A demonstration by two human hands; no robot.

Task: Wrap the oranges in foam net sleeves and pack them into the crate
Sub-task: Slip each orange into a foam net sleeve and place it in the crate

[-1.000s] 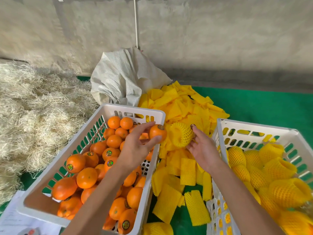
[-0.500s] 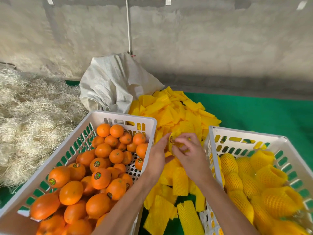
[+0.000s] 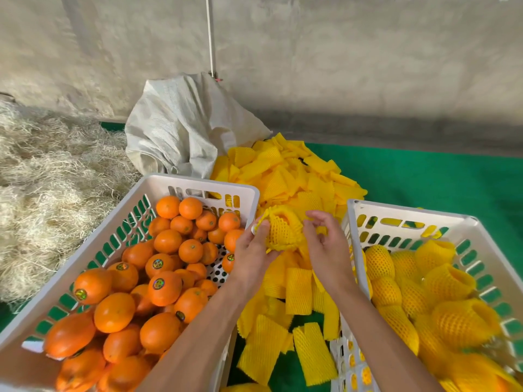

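An orange inside a yellow foam net sleeve (image 3: 283,233) is held between the two crates, above the sleeve pile. My left hand (image 3: 252,250) grips it from the left and below, with the thumb on the sleeve's loose top edge. My right hand (image 3: 325,244) hovers just right of it with loosely curled fingers and nothing between them. The left white crate (image 3: 198,185) holds several bare oranges (image 3: 164,287) with stickers. The right white crate (image 3: 410,213) holds several sleeved oranges (image 3: 447,281).
A heap of flat yellow sleeves (image 3: 297,176) spreads between the crates over a green mat (image 3: 438,179). A crumpled white sack (image 3: 184,131) stands behind the left crate. Pale straw (image 3: 42,193) is piled at left. A concrete wall closes the back.
My left hand carried a bare orange to the sleeve in my right hand. The orange now sits inside the sleeve in my left hand, and my right hand has come off it.
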